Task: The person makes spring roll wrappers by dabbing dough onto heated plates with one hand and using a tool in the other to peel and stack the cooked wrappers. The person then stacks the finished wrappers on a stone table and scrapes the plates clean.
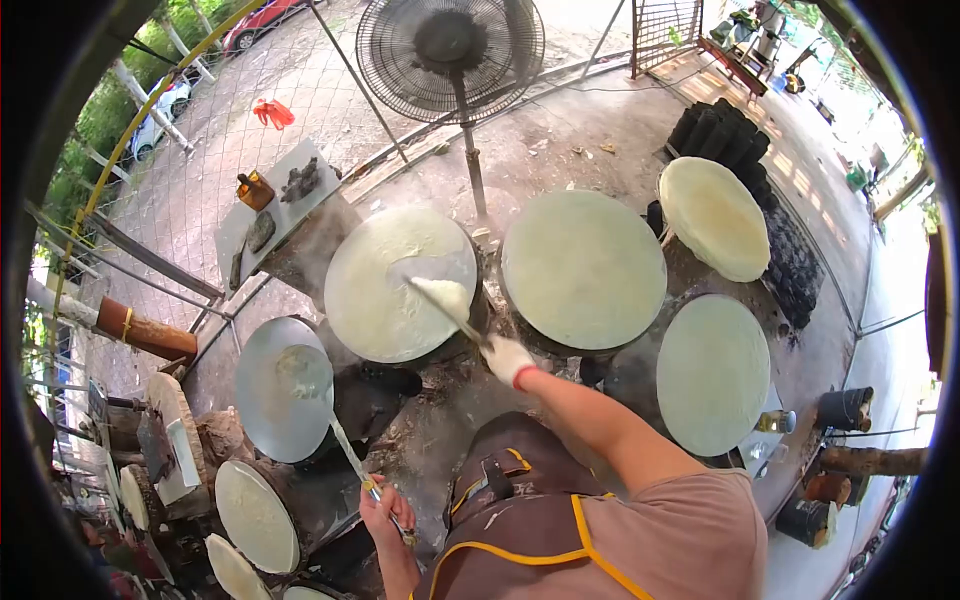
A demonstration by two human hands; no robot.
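Your right hand (508, 360), in a white glove with a red cuff, is gripping the handle of a flat, pale, batter-coated spreader (445, 297). The tool's long axis is running up and to the left from your fist, so its blade is lying on the round, cream-white steaming cloth stretched over the middle pot (385, 290), near that cloth's right-hand part. A darker swept patch is showing around the blade where the batter is thin.

Your left hand (385, 515), bare, is closing around the end of a long thin metal-handled ladle (325, 415). That handle is slanting up and to the left from your fist, and its bowl is resting over the grey round metal lid (283, 390) just left of the middle pot.

So each tool is pointing away from you and leftward. The right hand is the nearer one to the cream cloth; the left is the nearer one to the grey lid.

Off to your right, three more round cloth-covered pots are sitting untouched: the large pale green one (583, 268), another (713, 373) below it, and a cream one (715, 217) by the stacked black charcoal (730, 135). A standing fan (450, 45) is facing you from behind.
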